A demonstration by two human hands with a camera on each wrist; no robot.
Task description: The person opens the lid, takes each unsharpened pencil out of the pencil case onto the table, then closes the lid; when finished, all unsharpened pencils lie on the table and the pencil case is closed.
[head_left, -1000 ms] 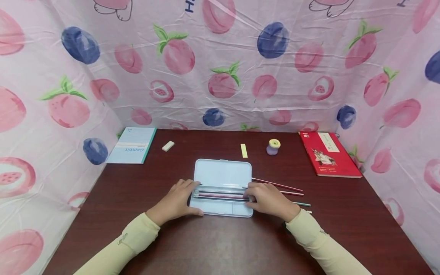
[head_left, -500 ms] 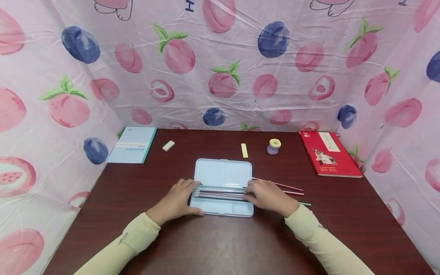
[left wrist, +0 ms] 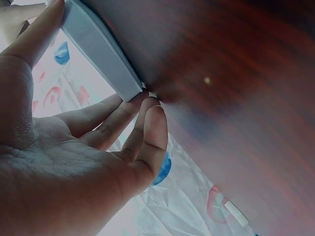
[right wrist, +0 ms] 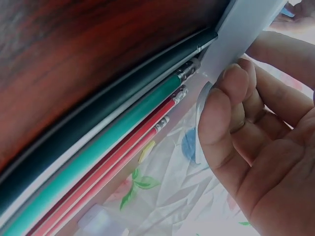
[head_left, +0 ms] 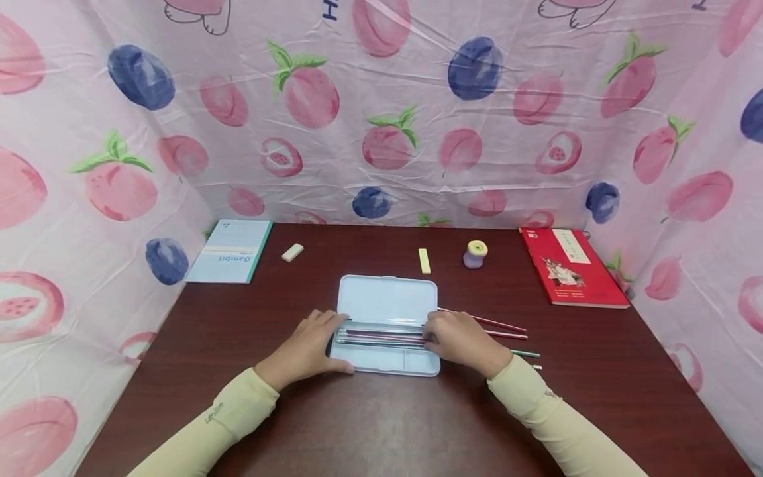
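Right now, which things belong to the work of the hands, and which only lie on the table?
In hand:
- pencil case, open
- left hand on its left end
- right hand on its right end
- pencils in the case
- pencils on the table

Lying about:
- blue notebook
- white eraser
- yellow eraser
- sharpener
- red book

Right hand [head_left: 461, 341]: covers the right end of the pencil case [head_left: 387, 301] and the near ends of the loose pencils [head_left: 501, 324] beside it.
Left hand [head_left: 310, 348]: hides the case's left end; fingers [left wrist: 123, 115] partly tucked behind the case wall.
Pencils in case [head_left: 381, 336]: too thin for a count in the head view; tips cut off by the frame edge in the right wrist view.
Notebook [head_left: 229, 252]: small print illegible.
Red book [head_left: 569, 265]: cover text too small.
Surface [left wrist: 236, 98]: blurred in the left wrist view.
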